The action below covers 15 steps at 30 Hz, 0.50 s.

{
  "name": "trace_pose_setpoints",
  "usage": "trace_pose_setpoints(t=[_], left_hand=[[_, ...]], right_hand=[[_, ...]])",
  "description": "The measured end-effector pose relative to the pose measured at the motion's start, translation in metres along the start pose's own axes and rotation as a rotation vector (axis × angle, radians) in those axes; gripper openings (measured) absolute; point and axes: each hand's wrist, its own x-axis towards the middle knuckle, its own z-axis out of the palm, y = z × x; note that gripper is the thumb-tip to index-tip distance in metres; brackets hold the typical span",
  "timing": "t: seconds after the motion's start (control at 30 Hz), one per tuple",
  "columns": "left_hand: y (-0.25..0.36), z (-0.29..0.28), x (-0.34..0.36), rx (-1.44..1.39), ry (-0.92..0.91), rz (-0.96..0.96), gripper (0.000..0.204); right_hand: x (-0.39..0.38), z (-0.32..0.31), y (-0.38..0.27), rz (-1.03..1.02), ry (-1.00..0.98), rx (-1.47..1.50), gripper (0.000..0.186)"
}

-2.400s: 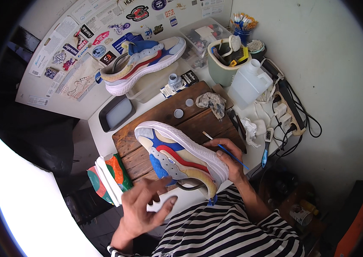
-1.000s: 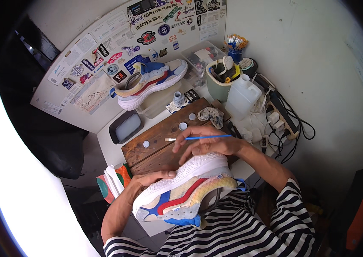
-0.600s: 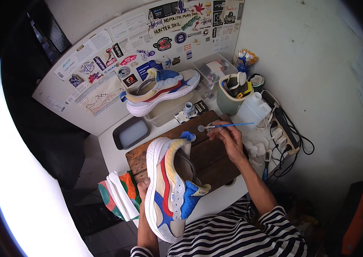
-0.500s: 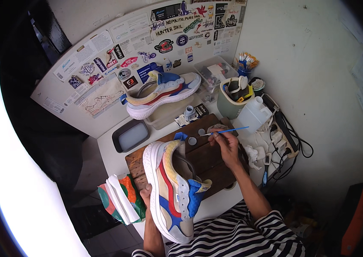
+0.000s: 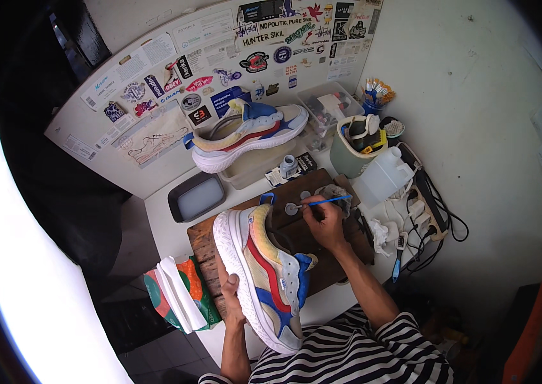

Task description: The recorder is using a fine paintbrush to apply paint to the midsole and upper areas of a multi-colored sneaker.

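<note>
My left hand point(image 5: 232, 291) grips a multicoloured sneaker point(image 5: 274, 275) by its white sole, holding it upright and slanted over the front of the wooden board point(image 5: 309, 249). My right hand point(image 5: 315, 211) pinches a thin blue-handled paintbrush point(image 5: 330, 200). Its tip is at a small round cap point(image 5: 292, 208) on the board, apparently touching it. A crumpled rag point(image 5: 338, 195) lies just beyond this hand. A second sneaker point(image 5: 245, 144) rests on a clear plastic container at the back, near an open small paint bottle point(image 5: 289, 166).
A dark tray of cloudy liquid point(image 5: 195, 195) stands back left, a tissue pack point(image 5: 181, 294) front left. To the right are a green bin point(image 5: 347, 160), a jug point(image 5: 383, 176), brushes point(image 5: 376, 89) and a power strip point(image 5: 428, 205) with cables. A sticker-covered board stands behind.
The sneaker has swung from lying across both hands to upright in my left hand. My right hand has moved up to the caps, and the brush tip has dropped onto one.
</note>
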Motion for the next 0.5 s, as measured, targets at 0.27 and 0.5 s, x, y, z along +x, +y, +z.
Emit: trace_pose_setpoints(t=[0.27, 0.5], left_hand=[[0.061, 0.065, -0.022, 0.129, -0.268, 0.030, 0.084], [0.092, 0.111, -0.031, 0.337, -0.334, 0.125, 0.118]], right_hand=[[0.001, 0.001, -0.010, -0.035, -0.004, -0.106, 0.010], [0.001, 0.002, -0.010, -0.050, -0.011, -0.154, 0.011]])
